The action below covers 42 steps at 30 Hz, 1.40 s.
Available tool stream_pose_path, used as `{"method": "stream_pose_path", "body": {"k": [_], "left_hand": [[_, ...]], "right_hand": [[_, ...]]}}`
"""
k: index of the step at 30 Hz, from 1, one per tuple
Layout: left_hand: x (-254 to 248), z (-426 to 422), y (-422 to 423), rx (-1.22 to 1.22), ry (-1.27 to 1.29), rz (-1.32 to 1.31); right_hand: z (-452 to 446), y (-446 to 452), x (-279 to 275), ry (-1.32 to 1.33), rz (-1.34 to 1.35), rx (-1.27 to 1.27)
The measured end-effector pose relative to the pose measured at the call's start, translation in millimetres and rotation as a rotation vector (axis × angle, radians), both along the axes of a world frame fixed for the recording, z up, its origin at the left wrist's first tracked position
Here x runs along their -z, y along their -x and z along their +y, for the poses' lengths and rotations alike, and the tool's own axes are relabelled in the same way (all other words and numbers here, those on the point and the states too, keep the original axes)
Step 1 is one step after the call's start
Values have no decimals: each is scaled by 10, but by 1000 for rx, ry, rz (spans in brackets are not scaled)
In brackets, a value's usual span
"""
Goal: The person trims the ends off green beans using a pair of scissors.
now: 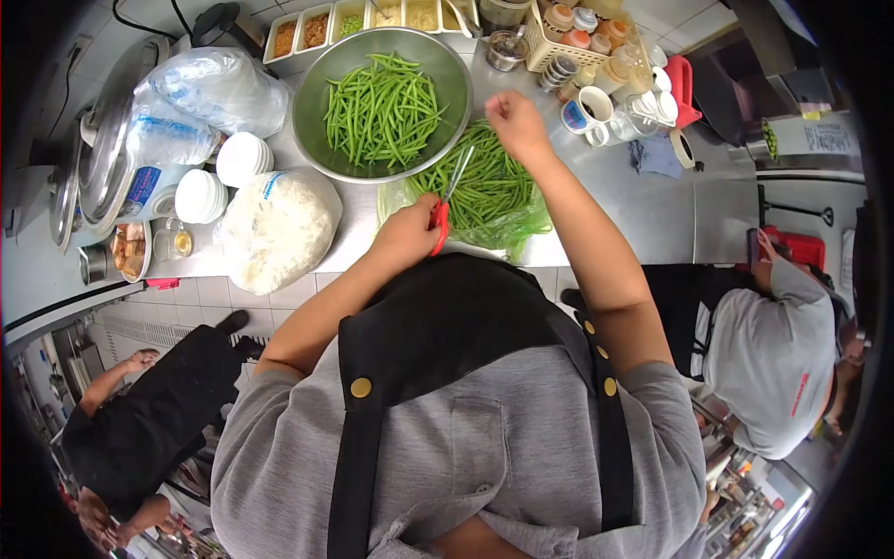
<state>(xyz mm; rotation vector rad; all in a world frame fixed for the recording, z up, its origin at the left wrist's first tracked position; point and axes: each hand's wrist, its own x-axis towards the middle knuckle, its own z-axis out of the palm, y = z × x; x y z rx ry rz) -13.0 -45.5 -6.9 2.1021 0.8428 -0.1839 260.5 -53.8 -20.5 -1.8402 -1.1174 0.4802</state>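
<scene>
My left hand (407,233) grips a pair of scissors (440,226) by its red handles, blades pointing up and away from me over a pile of green beans (494,182). That pile lies on a green plastic bag (523,235) at the counter's front edge. Above its right side, my right hand (518,123) is raised with curled fingers; whether anything is pinched in them is hidden. Just beyond the pile, to the left, stands a large metal bowl (312,130) with more green beans (384,112) heaped inside.
Left of the bowl are a filled plastic bag (284,228), stacked white containers (200,196) and clear plastic bags (219,93). Food trays (317,30) line the back. At right stand a basket of bottles (535,47) and cups (589,110). Co-workers (768,349) stand on both sides behind me.
</scene>
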Motion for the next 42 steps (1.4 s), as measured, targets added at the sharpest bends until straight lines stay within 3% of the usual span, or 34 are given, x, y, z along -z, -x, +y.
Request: {"method": "stream_pose_path", "body": {"k": [2, 6, 8, 11, 15, 23, 26, 28, 32, 35, 37, 38, 40, 41, 42], "left_hand": [[140, 21, 74, -141, 152, -121], [-58, 79, 108, -210, 229, -152], [44, 77, 125, -223, 245, -182], [4, 64, 89, -214, 248, -186], [-6, 19, 69, -134, 203, -141], [135, 10, 147, -150, 232, -164], [193, -6, 172, -186, 199, -244], [84, -2, 172, -191, 192, -208], [-60, -7, 155, -186, 200, -179], [-159, 15, 123, -191, 195, -164], [-354, 23, 67, -174, 182, -13], [-329, 13, 64, -167, 187, -13], [-235, 18, 78, -244, 350, -206], [-166, 18, 89, -238, 355, -206], [-140, 23, 78, -210, 375, -281]], "right_hand": [[-222, -94, 90, 176, -59, 72], [-486, -86, 13, 294, -197, 116], [-510, -18, 95, 267, -434, -5], [-430, 120, 157, 146, -613, -187], [-303, 370, 135, 183, -845, -367], [-182, 443, 192, 353, -1017, -385], [-200, 335, 151, 257, -1116, -428], [-241, 257, 151, 24, -1257, -417], [-493, 153, -46, -28, -1258, -545], [-669, 148, -109, 216, -1174, -593], [-784, 159, -95, 304, -801, -303], [-831, 145, -95, 312, -799, -299], [-897, 132, -182, 328, -181, -122], [-956, 127, -163, 333, -180, -115], [-1015, 129, -151, 272, 51, -109]]}}
